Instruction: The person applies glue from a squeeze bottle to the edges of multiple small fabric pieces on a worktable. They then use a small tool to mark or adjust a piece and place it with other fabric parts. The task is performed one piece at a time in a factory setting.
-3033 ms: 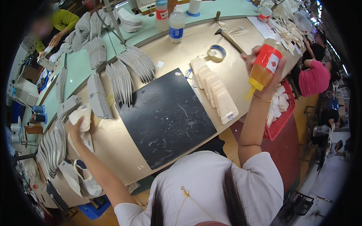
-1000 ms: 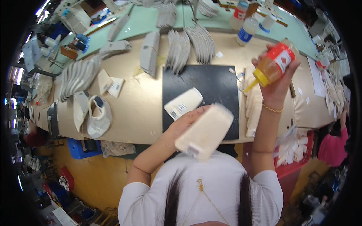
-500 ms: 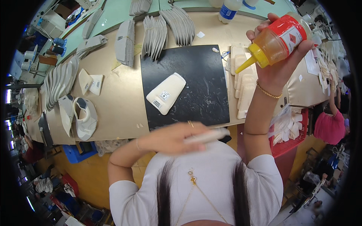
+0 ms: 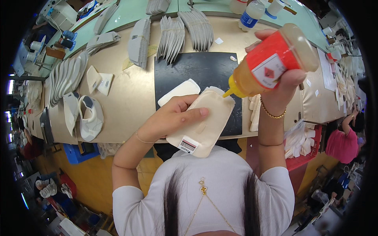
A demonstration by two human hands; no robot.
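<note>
My left hand (image 4: 173, 116) grips a cream shoe tongue-like padded piece (image 4: 208, 122), thumb on top; a label is on its lower end. My right hand (image 4: 275, 82) is wrapped around a squeeze bottle (image 4: 264, 65) with a red label and amber liquid. Tilted downward, its yellow nozzle meets or hovers just over the piece's upper right edge; I cannot tell if they touch. Partly hidden behind my left hand, a second cream padded piece (image 4: 179, 91) lies on the black mat (image 4: 197, 65).
Bundles of grey pieces (image 4: 171, 37) stand along the table's far side. Cream shoe parts (image 4: 90, 118) lie at left, more cream pieces (image 4: 254, 112) right of the mat. A plastic bottle (image 4: 251, 16) stands at the back. A red crate (image 4: 301, 151) sits below the right edge.
My left hand has turned the cream piece face-up and brought it forward over the mat's near edge. The squeeze bottle has come down and left, its nozzle now at the piece.
</note>
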